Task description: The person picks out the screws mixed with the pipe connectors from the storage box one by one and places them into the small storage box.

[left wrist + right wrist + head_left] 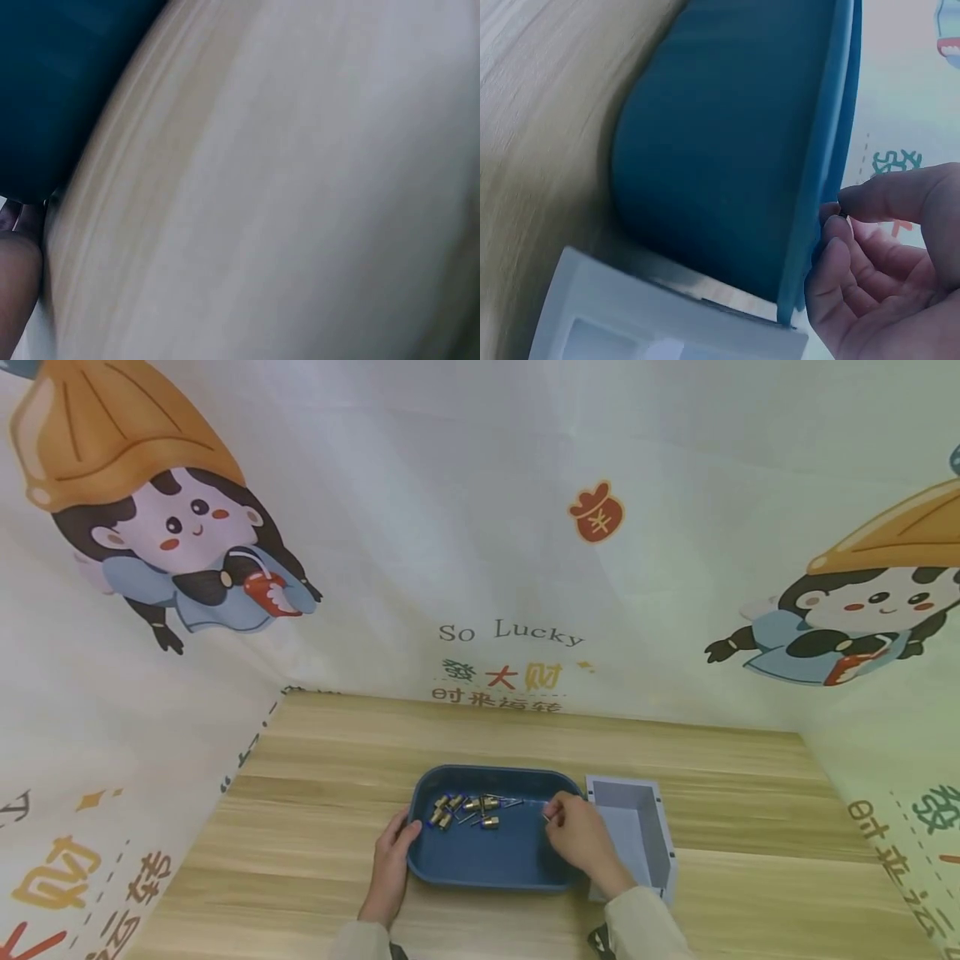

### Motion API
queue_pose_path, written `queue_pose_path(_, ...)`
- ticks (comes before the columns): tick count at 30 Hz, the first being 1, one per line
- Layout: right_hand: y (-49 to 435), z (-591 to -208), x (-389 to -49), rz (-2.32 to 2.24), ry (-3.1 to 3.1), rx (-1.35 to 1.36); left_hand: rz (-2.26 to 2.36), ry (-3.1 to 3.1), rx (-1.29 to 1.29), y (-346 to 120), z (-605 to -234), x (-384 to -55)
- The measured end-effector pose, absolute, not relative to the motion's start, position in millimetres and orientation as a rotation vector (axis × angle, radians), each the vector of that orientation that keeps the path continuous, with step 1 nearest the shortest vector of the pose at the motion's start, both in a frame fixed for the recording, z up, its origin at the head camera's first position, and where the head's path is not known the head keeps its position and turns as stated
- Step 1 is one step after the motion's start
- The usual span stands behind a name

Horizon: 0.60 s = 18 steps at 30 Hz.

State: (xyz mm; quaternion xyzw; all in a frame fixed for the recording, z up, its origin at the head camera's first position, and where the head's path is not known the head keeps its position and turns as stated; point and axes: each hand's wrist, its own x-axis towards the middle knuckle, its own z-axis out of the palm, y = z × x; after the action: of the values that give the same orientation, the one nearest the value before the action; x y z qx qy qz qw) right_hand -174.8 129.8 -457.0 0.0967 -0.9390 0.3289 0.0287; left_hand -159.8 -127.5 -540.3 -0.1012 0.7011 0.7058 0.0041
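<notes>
A blue tray (487,870) stands on the table. Several brass fittings with blue ends (490,822) are heaped at its left and middle, with a few thin silver screws or pins (512,802) among them. My left hand (392,860) grips the tray's left edge, thumb at the rim and fingers along the outer wall. Above the tray's right end, my right hand (583,839) pinches a small metal piece (844,213) between thumb and fingertips; its exact kind is mostly hidden. In the left wrist view only a bit of finger (16,277) shows beside the blue wall.
Close against the tray's right side stands a grey open box (666,839), partly covered by my right forearm. The wood-grain table (300,827) is bounded behind and at both sides by a printed cloth (375,527).
</notes>
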Motion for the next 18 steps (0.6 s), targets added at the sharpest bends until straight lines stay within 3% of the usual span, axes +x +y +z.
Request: queue_pose_path(18, 157.7, -450.3, -170.9, 1.045, -2.841, 0.128, 2.218, 2.182, -0.308, -127.6, -540.6, -159.0)
